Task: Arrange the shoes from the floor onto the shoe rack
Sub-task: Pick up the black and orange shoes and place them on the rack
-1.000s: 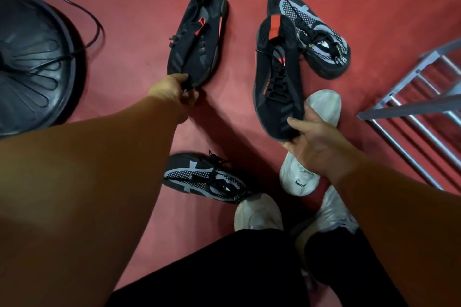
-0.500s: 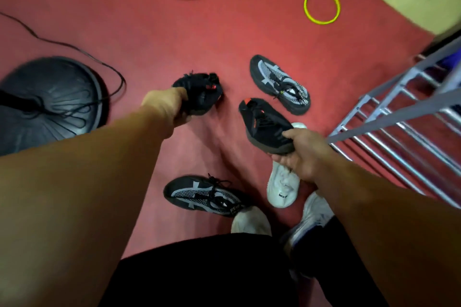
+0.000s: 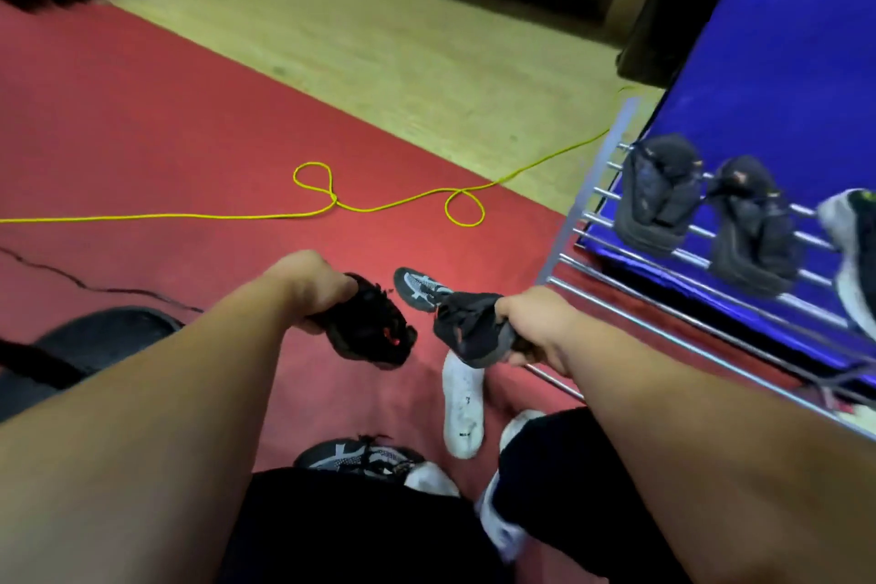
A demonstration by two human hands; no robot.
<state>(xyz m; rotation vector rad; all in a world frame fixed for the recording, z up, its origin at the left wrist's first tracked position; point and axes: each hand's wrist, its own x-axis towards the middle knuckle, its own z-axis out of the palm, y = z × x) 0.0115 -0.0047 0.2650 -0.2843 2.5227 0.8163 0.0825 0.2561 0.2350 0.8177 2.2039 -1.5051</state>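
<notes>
Right edge cut off the white-and-black trainer [image 3: 853, 251] on the chrome-barred shoe rack [image 3: 591, 190]. Left hand [image 3: 310, 287] fingertips lay hidden behind its black red-trimmed shoe [image 3: 374, 332]; right hand [image 3: 533, 322] fingertips behind its charcoal red-flecked shoe [image 3: 469, 332].

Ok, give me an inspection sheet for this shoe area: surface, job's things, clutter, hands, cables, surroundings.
Surface: red carpet, beige floor beyond.
Job's things: shoe rack carries first black shoe, second black shoe and pale sneaker; far patterned shoe, near patterned shoe and white shoe lie on the carpet.
Clutter: black round disc at left.
Hands: left hand grips left-held shoe; right hand grips right-held shoe, both off the floor.
Cables: yellow cord loops across carpet; black cable at left.
Surroundings: blue panel behind rack.
</notes>
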